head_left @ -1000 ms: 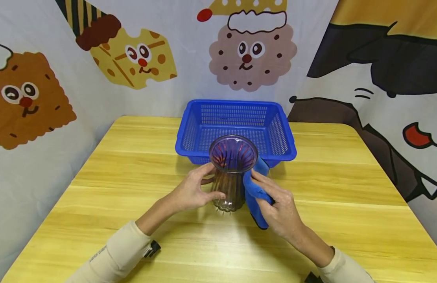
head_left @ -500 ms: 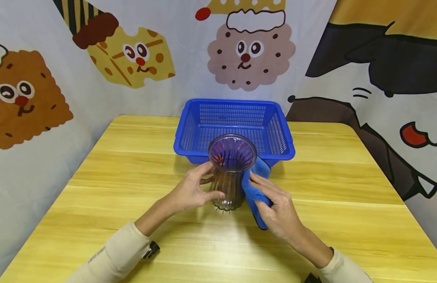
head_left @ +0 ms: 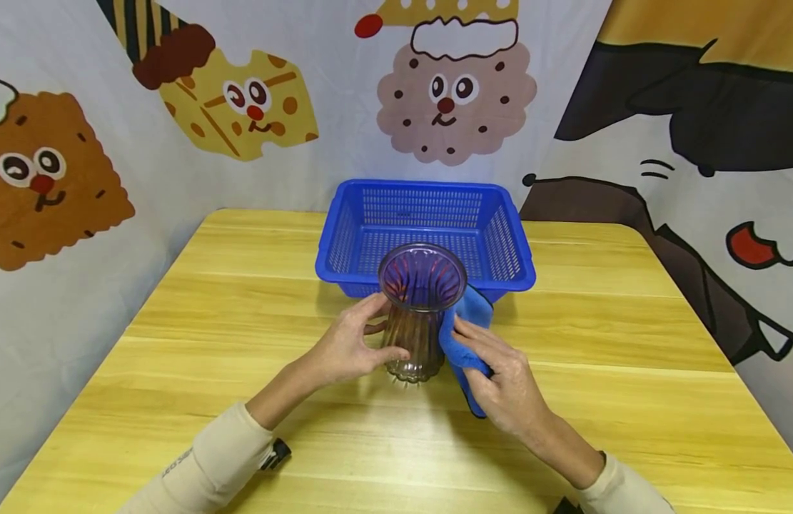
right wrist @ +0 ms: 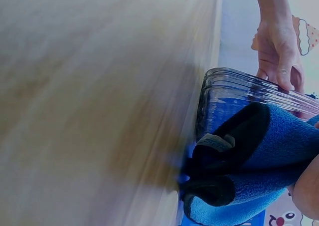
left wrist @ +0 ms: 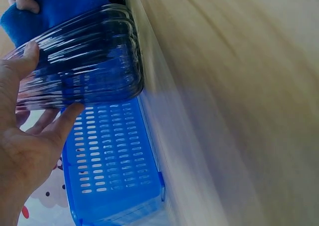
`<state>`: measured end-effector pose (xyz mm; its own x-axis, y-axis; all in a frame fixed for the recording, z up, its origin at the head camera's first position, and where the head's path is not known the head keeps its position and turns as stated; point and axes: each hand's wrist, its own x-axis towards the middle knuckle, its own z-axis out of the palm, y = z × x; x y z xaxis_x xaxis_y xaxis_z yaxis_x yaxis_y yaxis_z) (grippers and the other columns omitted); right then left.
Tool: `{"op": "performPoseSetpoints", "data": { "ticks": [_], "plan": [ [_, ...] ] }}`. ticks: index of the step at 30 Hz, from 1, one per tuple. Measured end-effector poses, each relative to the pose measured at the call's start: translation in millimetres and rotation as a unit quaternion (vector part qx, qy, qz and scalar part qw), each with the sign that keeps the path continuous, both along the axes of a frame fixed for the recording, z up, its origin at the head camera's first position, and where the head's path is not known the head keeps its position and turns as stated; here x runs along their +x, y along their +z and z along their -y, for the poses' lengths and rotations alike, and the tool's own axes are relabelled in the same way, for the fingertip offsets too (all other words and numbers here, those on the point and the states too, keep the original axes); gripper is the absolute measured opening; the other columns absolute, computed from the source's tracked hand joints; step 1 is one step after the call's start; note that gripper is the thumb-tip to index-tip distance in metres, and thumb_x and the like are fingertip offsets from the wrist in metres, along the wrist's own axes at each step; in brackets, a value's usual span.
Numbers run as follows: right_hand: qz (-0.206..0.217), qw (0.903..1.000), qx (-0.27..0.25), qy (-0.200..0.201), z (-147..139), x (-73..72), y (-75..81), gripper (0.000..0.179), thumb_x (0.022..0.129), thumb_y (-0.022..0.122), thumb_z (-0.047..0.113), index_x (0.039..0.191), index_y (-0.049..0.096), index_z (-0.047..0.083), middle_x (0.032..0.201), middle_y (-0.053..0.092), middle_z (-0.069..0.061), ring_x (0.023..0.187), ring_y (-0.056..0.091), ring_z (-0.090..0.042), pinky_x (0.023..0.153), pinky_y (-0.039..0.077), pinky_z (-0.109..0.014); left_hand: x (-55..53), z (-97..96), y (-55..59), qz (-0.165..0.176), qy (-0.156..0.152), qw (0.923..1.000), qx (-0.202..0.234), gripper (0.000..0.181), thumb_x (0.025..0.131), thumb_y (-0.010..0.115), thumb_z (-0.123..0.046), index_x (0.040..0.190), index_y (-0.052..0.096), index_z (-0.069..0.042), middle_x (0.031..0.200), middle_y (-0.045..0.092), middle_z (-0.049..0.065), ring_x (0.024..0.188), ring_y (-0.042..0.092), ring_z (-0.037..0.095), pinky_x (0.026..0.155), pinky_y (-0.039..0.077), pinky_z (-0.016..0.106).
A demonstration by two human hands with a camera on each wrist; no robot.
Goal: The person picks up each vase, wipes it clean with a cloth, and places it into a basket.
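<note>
A ribbed glass vase (head_left: 417,335), tinted purple toward its flared rim, stands upright in the middle of the table. My left hand (head_left: 347,341) grips its left side, thumb in front and fingers behind. In my right hand (head_left: 508,371) is a blue cloth (head_left: 465,350) with dark edging, bunched and pressed against the vase's right side. The left wrist view shows the thumb and fingers spread around the vase's ribbed wall (left wrist: 94,56). In the right wrist view the folded cloth (right wrist: 284,141) hangs down beside the vase, hiding part of it.
A blue perforated plastic basket (head_left: 428,184) stands behind the vase at the back of the wooden table (head_left: 242,285). Cartoon-printed curtains (head_left: 345,128) close off the back and sides.
The cloth's upper part has shifted slightly at the vase's right side. Both hands keep their places, and the vase stays where it was.
</note>
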<state>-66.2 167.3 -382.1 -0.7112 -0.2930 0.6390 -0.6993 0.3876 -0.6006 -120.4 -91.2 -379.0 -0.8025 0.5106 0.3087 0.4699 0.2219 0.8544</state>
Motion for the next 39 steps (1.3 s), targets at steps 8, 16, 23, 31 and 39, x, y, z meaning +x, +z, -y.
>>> {"op": "performPoseSetpoints", "data": {
  "ticks": [8,16,23,31,39],
  "plan": [
    [-0.016,0.9998,0.007,-0.005,-0.3,-0.3,-2.2,0.036,0.083,0.068,-0.017,0.117,0.073,-0.007,0.133,0.064,-0.015,0.121,0.061,-0.038,0.11,0.043,-0.028,0.8,-1.1,1.3,0.004,0.012,0.9999,-0.009,0.089,0.074,0.092,-0.006,0.149,0.046,-0.009,0.128,0.06,0.009,0.119,0.061,0.024,0.096,0.055,0.029],
    [-0.019,0.9994,0.022,-0.019,-1.9,3.0,-3.8,0.035,0.084,0.069,-0.014,0.117,0.074,-0.004,0.13,0.066,-0.013,0.118,0.063,-0.037,0.109,0.044,-0.027,0.0,-2.1,-0.2,-0.007,0.014,0.9997,-0.018,0.091,0.073,0.093,-0.01,0.149,0.045,-0.011,0.122,0.063,0.009,0.116,0.062,0.025,0.095,0.055,0.029],
    [-0.023,0.9989,0.036,-0.02,-2.8,4.0,-4.7,0.037,0.082,0.067,-0.014,0.117,0.074,-0.003,0.129,0.067,-0.013,0.117,0.064,-0.035,0.108,0.044,-0.025,2.3,-1.3,-1.1,0.002,0.013,0.9999,-0.01,0.083,0.074,0.093,-0.013,0.144,0.049,-0.012,0.122,0.063,0.009,0.117,0.062,0.028,0.095,0.056,0.031],
    [-0.005,0.9987,0.044,-0.025,-4.5,5.1,-7.5,0.039,0.082,0.066,-0.014,0.117,0.075,-0.001,0.13,0.067,-0.01,0.118,0.063,-0.032,0.109,0.042,-0.023,4.7,-1.1,-1.3,0.007,0.02,0.9997,-0.01,0.086,0.075,0.093,-0.016,0.147,0.046,-0.016,0.128,0.062,0.01,0.119,0.061,0.028,0.095,0.056,0.032],
    [0.012,0.9978,0.055,-0.034,-5.0,6.3,-8.9,0.04,0.082,0.065,-0.014,0.118,0.074,0.0,0.131,0.066,-0.009,0.12,0.062,-0.031,0.109,0.041,-0.022,3.8,-1.9,-1.8,0.009,0.023,0.9995,-0.017,0.086,0.074,0.093,-0.016,0.147,0.047,-0.016,0.129,0.061,0.01,0.119,0.061,0.028,0.095,0.056,0.032]
  ]
}}
